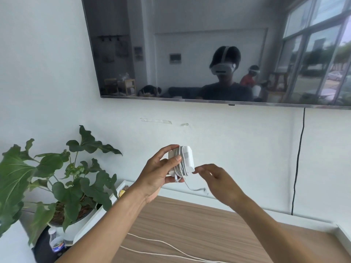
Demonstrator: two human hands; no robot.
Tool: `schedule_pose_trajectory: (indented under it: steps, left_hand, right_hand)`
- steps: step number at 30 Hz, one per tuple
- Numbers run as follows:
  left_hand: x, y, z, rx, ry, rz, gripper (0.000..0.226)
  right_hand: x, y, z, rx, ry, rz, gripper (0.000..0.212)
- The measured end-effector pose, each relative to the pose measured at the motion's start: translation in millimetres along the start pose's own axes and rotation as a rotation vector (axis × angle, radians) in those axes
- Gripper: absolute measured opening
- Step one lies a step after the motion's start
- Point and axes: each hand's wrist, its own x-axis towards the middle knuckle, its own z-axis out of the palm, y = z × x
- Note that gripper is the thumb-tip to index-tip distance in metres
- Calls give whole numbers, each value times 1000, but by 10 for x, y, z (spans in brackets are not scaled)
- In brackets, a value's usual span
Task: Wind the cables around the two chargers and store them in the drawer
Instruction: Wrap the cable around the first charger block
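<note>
Soft even daylight, right hand motion-blurred, wide-angle edge bending

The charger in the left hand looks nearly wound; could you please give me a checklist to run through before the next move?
1. Left hand grips charger firmly: ok.
2. Cable coils sit around the charger body: ok.
3. Loose tail wound or tucked: not ok, it hangs free.
4. Right hand holds the tail: cannot tell, blurred.
5. Second cable wound: not ok, lying on the wooden top.
6. Drawer open: cannot tell, not visible.
</note>
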Motion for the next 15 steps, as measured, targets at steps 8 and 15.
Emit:
schedule_pose_trajectory:
  steps: [8,15]
  left_hand:
    - [117,-52,-15,134,192,132,30]
    - [100,-55,-92,28,207,109,32]
  right_hand:
    - [-307,-236,421,142,-46,-40,39]
    - [-298,-216,478,-65,212,-334,24]
